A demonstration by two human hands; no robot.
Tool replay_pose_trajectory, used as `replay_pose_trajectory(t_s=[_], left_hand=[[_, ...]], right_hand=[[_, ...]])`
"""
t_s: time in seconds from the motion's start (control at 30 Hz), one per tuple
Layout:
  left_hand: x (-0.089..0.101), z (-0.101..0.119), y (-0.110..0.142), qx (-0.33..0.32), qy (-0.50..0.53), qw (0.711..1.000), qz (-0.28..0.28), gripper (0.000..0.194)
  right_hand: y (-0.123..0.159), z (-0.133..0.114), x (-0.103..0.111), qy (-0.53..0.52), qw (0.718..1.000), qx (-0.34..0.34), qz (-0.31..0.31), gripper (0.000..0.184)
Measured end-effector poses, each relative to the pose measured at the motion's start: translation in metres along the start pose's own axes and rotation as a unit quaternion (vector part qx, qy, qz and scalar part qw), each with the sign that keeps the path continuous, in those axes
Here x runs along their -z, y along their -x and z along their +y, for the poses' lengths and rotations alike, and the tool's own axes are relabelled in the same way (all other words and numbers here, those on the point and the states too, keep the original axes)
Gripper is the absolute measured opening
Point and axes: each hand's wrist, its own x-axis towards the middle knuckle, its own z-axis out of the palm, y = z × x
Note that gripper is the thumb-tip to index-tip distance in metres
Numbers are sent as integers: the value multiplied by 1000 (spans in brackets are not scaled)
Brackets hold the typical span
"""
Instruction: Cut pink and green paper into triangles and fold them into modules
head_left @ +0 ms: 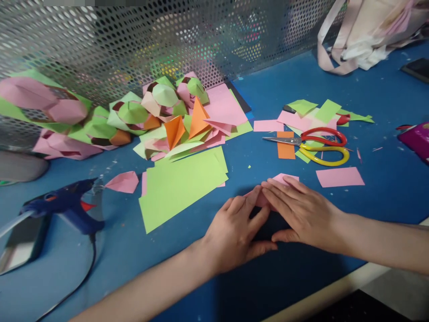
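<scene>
Both hands rest on a piece of pink paper (287,177) lying on the blue table, and they cover most of it. My left hand (236,230) presses fingertips on its left part, thumb apart and pointing right. From the other side, my right hand (300,208) lies over the paper with fingers stretched out, the tips meeting those of the left. Whether the paper is folded under the fingers is hidden. Beyond the right hand are scissors (300,142) with one red and one yellow handle. A loose pink paper rectangle (340,177) lies to their front right.
Green paper sheets (181,188) lie left of my hands. A blue glue gun (72,205) with a cord sits far left, near a folded pink piece (123,182). Folded paper shapes (134,114) line the perforated metal panel (201,36). Paper scraps (313,114) lie behind the scissors.
</scene>
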Motion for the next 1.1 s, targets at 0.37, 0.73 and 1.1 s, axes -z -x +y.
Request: replay_pose_trajectory(t_s=[0.37, 0.73, 1.1], left_hand=[[5, -13, -15, 61, 35, 993, 99, 16], [-1, -15, -34, 130, 146, 980, 26, 45], [17, -28, -41, 358, 533, 760, 99, 24]], right_hand=[[-8, 31, 18, -47, 995, -77, 51, 24], [2, 120, 28, 125, 979, -148, -60, 34], [3, 146, 27, 79, 972, -203, -92, 27]])
